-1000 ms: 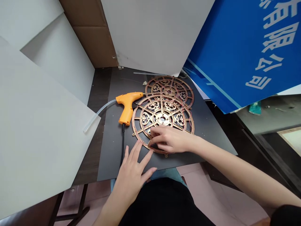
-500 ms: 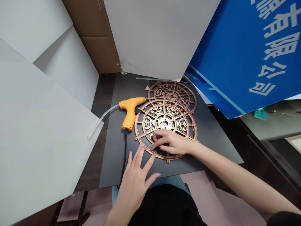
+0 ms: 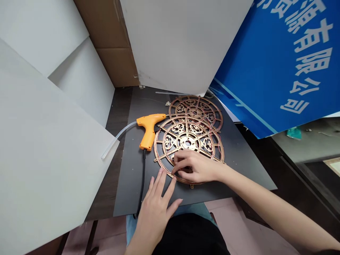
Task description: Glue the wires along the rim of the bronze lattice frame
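Two round openwork golden-brown frames with thin red wires lie overlapping on a dark board; the nearer frame point(image 3: 187, 143) partly covers the farther frame point(image 3: 195, 112). My right hand point(image 3: 195, 166) is over the front left of the nearer frame, its thumb and index finger pinched near the rim; what is between them is too small to make out. My left hand point(image 3: 156, 205) has its fingers spread, fingertips at the frame's lower left edge, holding nothing. An orange glue gun point(image 3: 149, 130) lies left of the frames, its nozzle pointing at them and a clear glue stick in its back.
The dark board point(image 3: 241, 173) lies on a table. White panels point(image 3: 53, 148) stand at the left, a cardboard piece point(image 3: 114, 67) and white panel point(image 3: 183, 46) behind. A blue sign point(image 3: 255, 67) leans at the right. The gun's black cord point(image 3: 142, 180) runs down beside my left hand.
The whole view has shifted slightly, putting things a little lower. My right hand's fingers have curled a little more at the rim; my left hand stays spread beside it.
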{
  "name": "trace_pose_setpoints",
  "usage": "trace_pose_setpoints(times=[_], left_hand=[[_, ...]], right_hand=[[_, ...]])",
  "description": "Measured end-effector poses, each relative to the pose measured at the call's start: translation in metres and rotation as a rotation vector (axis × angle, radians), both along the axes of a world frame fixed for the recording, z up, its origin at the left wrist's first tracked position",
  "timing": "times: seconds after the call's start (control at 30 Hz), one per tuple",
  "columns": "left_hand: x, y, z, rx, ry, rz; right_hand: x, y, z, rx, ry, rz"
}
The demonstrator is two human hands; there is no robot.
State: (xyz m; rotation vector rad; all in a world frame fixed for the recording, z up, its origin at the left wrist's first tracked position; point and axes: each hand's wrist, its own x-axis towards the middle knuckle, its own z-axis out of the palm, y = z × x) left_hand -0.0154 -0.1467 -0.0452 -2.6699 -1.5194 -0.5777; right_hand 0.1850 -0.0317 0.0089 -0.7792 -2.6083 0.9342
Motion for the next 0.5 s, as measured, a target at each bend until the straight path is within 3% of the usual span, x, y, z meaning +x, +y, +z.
trace_pose_setpoints(times=[0.07, 0.13, 0.27, 0.4, 0.5], left_hand=[[0.0, 0.0, -0.003, 0.014, -0.014, -0.002], [0.0, -0.001, -0.005, 0.013, -0.026, 0.006], [0.0, -0.001, -0.006, 0.015, -0.026, -0.002], [0.0, -0.001, -0.005, 0.027, -0.022, -0.006], [-0.002, -0.001, -0.005, 0.021, -0.012, -0.03]], right_hand=[[-0.014, 0.003, 0.013, -0.039, 0.022, -0.096], [-0.036, 0.01, 0.029, 0.029, 0.021, -0.306], [-0.094, 0.041, 0.05, 0.114, -0.298, -0.698], [-0.141, 0.073, 0.044, 0.043, -0.398, -0.747], [-0.155, 0.087, 0.033, -0.028, -0.417, -0.746]])
